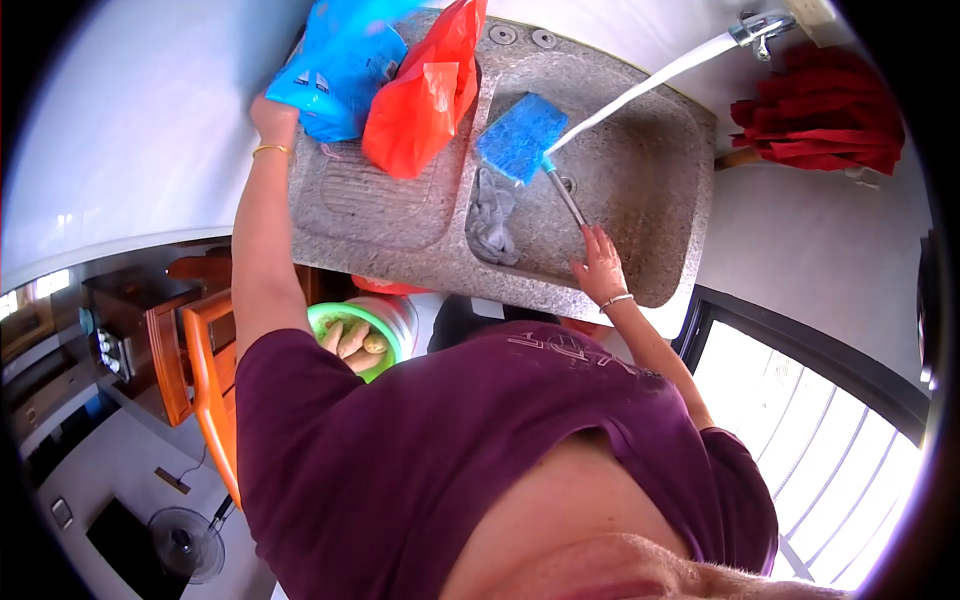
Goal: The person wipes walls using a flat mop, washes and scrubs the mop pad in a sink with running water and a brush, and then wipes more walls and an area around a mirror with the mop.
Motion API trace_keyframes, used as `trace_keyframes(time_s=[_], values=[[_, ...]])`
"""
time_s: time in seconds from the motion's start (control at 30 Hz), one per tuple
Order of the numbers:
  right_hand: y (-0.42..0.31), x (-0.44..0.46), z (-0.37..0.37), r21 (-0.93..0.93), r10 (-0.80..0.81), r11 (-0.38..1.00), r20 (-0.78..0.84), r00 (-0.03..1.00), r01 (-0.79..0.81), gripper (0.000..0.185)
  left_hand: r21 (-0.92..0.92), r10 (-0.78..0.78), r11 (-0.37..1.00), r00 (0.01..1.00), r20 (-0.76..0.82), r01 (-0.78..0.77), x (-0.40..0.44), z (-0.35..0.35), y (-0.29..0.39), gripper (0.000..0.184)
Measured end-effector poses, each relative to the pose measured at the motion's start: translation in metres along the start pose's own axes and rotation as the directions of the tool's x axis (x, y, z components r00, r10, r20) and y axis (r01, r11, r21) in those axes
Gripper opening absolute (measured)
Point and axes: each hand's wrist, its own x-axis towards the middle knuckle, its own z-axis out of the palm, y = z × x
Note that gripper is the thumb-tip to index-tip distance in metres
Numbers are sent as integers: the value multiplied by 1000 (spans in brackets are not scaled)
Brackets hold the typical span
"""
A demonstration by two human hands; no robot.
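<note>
My left hand (275, 118) reaches to the lower left side of a blue plastic bag (345, 85). Its fingers are hidden by the bag. A red plastic bag (420, 115) stands against the blue one on the ribbed drainboard. In the stone sink basin (650, 190) lies a blue rectangular scrubbing head (523, 138) with a metal handle (567, 195). At the lower end of that handle is my right hand (600, 268), fingers stretched out over the basin's front side; whether they touch the handle is unclear.
A white hose (650, 88) runs from the tap (762, 30) down to the scrubbing head. Grey cloth (492, 218) lies in the basin's left side. Below stands a green-rimmed bucket (395, 368) holding tan tubers. Dark red fabric (820, 110) hangs at right; an orange chair (210, 370) stands left.
</note>
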Motion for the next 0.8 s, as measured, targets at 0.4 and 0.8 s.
trace_keyframes(time_s=[0.4, 0.8], values=[[3, -12, 6, -29, 1, 1000, 30, 1000, 0, 63, -624, -475, 589, 845, 247, 513, 0, 4, 18, 24], [3, -13, 7, 24, -11, 1000, -21, 1000, 11, 39, -275, -237, 914, 942, 240, 300, 84, 66, -9, 54]])
